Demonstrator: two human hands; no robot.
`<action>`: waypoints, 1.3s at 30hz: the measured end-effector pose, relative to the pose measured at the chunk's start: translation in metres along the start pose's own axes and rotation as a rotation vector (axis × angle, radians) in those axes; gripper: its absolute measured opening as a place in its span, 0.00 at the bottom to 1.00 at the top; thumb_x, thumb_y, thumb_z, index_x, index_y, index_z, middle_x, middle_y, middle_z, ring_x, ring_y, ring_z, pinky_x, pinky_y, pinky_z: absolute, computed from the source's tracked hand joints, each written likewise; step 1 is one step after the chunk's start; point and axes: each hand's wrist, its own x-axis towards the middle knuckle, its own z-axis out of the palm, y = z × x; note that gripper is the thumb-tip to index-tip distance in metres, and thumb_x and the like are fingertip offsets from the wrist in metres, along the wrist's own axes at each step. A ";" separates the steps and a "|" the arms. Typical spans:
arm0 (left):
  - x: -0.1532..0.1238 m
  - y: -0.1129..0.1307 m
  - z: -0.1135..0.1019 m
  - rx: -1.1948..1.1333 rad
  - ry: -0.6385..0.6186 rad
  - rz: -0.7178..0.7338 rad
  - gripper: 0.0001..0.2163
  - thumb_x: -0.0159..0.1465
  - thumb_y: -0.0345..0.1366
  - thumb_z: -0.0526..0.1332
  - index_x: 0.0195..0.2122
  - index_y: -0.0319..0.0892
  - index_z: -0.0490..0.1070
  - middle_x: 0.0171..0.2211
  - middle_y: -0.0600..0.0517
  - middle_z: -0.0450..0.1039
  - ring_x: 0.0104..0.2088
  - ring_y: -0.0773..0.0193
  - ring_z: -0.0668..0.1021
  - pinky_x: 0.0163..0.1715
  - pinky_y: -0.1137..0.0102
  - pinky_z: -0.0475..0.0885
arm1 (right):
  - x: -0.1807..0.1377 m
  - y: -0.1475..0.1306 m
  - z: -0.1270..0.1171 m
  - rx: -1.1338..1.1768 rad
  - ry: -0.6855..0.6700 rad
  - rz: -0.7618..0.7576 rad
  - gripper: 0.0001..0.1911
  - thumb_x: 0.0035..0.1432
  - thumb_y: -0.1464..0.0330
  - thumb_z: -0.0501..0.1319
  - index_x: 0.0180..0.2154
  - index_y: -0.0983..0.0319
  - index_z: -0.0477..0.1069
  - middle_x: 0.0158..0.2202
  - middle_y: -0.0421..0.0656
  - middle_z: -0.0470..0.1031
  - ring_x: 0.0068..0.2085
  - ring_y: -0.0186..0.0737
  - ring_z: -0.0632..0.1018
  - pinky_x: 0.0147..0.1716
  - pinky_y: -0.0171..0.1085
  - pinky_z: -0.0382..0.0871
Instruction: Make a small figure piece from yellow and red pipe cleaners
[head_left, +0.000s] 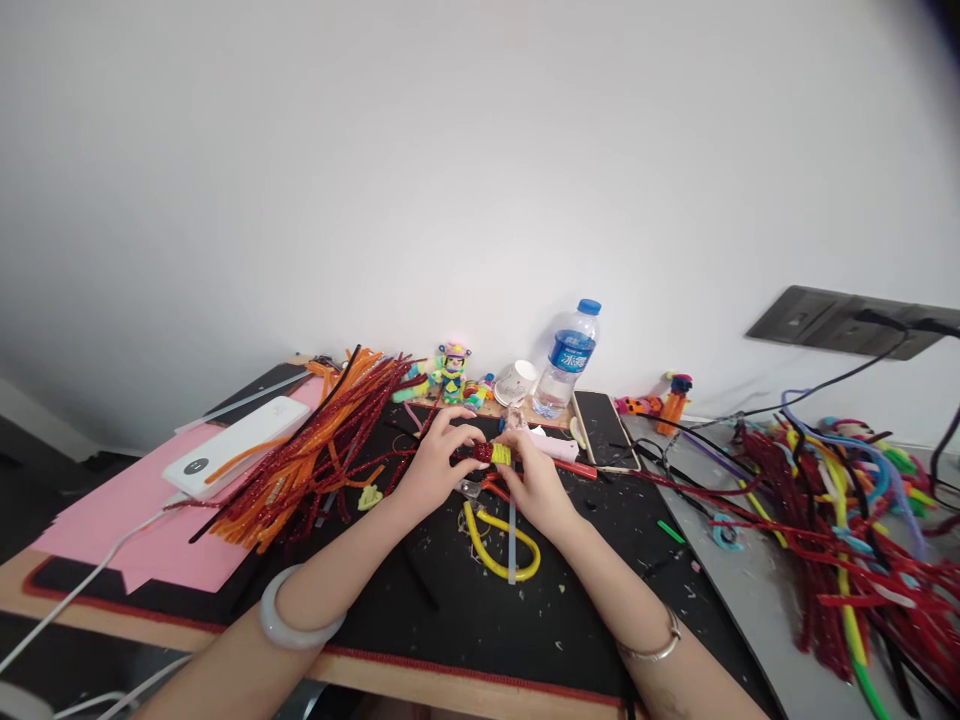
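Observation:
My left hand (441, 457) and my right hand (531, 477) meet over the middle of the black mat. Between their fingertips is a small red and yellow pipe-cleaner piece (495, 454), its dark red end at the left fingers and its yellow end at the right. Both hands are closed in a pinch on it. Just beneath them lie pliers with yellow handles (531, 562), the metal jaws partly hidden by my hands. A thin pale strip (512, 545) crosses the handles. A small pale yellow twisted piece (370, 497) rests left of my left hand.
Orange pipe cleaners (300, 450) lie over pink paper (150, 510) beside a white power bank (236, 445). Along the wall stand a pipe-cleaner doll (453, 375), a paper cup (516, 382), a water bottle (568, 360) and a phone (606, 430). Red pipe cleaners (825, 580) heap at right.

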 end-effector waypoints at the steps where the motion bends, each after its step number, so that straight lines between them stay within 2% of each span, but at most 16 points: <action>1: 0.000 0.000 0.000 -0.013 0.004 -0.008 0.09 0.54 0.28 0.61 0.37 0.43 0.68 0.49 0.49 0.58 0.39 0.64 0.72 0.45 0.63 0.70 | 0.000 0.000 0.000 -0.001 0.000 0.000 0.12 0.55 0.75 0.52 0.43 0.60 0.60 0.40 0.45 0.69 0.41 0.41 0.71 0.42 0.40 0.65; 4: 0.000 0.000 0.001 -0.030 0.010 -0.025 0.13 0.54 0.28 0.62 0.40 0.44 0.67 0.49 0.49 0.58 0.36 0.66 0.73 0.44 0.64 0.71 | 0.000 0.001 0.001 0.001 -0.002 0.005 0.12 0.55 0.75 0.52 0.42 0.60 0.60 0.39 0.45 0.69 0.40 0.41 0.72 0.42 0.40 0.65; 9: 0.000 0.001 -0.001 0.009 -0.020 -0.010 0.07 0.54 0.27 0.62 0.34 0.42 0.69 0.49 0.49 0.58 0.39 0.64 0.72 0.46 0.63 0.69 | -0.001 0.002 0.002 0.012 0.000 0.010 0.12 0.55 0.74 0.52 0.42 0.60 0.60 0.40 0.45 0.69 0.40 0.41 0.71 0.42 0.40 0.65; 14: 0.000 0.000 -0.002 0.045 -0.029 0.005 0.07 0.53 0.27 0.62 0.34 0.43 0.69 0.48 0.49 0.59 0.41 0.62 0.71 0.46 0.61 0.68 | -0.001 0.001 0.001 0.005 -0.018 0.021 0.13 0.54 0.75 0.53 0.43 0.60 0.60 0.39 0.44 0.69 0.40 0.41 0.71 0.41 0.40 0.65; 19: -0.001 -0.001 0.001 -0.010 -0.021 -0.028 0.07 0.54 0.27 0.62 0.33 0.43 0.69 0.48 0.49 0.58 0.40 0.64 0.73 0.46 0.62 0.69 | -0.001 0.004 0.003 0.030 0.000 0.024 0.13 0.54 0.76 0.53 0.42 0.59 0.60 0.39 0.43 0.69 0.40 0.40 0.72 0.41 0.40 0.66; 23: -0.001 -0.001 0.005 -0.190 -0.007 -0.104 0.13 0.54 0.28 0.61 0.41 0.44 0.66 0.50 0.49 0.56 0.34 0.70 0.75 0.39 0.67 0.74 | -0.001 0.009 0.004 0.055 0.064 0.054 0.13 0.54 0.75 0.54 0.42 0.59 0.60 0.39 0.44 0.70 0.39 0.40 0.73 0.41 0.41 0.68; 26: 0.000 0.000 0.006 -0.279 0.007 -0.159 0.18 0.54 0.29 0.61 0.46 0.45 0.64 0.51 0.48 0.56 0.34 0.69 0.76 0.37 0.69 0.76 | 0.000 0.011 0.005 0.080 0.148 0.075 0.12 0.54 0.74 0.54 0.41 0.59 0.58 0.40 0.46 0.69 0.40 0.41 0.73 0.41 0.42 0.69; 30: 0.000 0.002 0.007 -0.338 -0.010 -0.238 0.19 0.54 0.32 0.61 0.47 0.44 0.63 0.50 0.47 0.60 0.35 0.68 0.77 0.36 0.70 0.76 | 0.001 0.010 0.006 0.160 0.208 0.060 0.14 0.51 0.75 0.56 0.39 0.58 0.55 0.43 0.46 0.68 0.43 0.41 0.73 0.40 0.41 0.70; 36: 0.000 0.003 0.007 -0.387 -0.089 -0.302 0.18 0.55 0.33 0.61 0.47 0.43 0.64 0.45 0.47 0.69 0.34 0.66 0.77 0.33 0.71 0.75 | 0.000 0.007 0.007 0.163 0.155 0.032 0.15 0.51 0.75 0.57 0.40 0.58 0.56 0.43 0.45 0.68 0.44 0.40 0.73 0.45 0.43 0.68; 39: 0.001 -0.001 0.006 -0.407 -0.051 -0.309 0.17 0.54 0.33 0.61 0.46 0.43 0.64 0.44 0.48 0.70 0.36 0.65 0.76 0.36 0.70 0.74 | 0.000 0.002 0.006 0.180 0.116 -0.001 0.17 0.51 0.76 0.56 0.42 0.58 0.55 0.46 0.47 0.66 0.47 0.40 0.72 0.48 0.43 0.66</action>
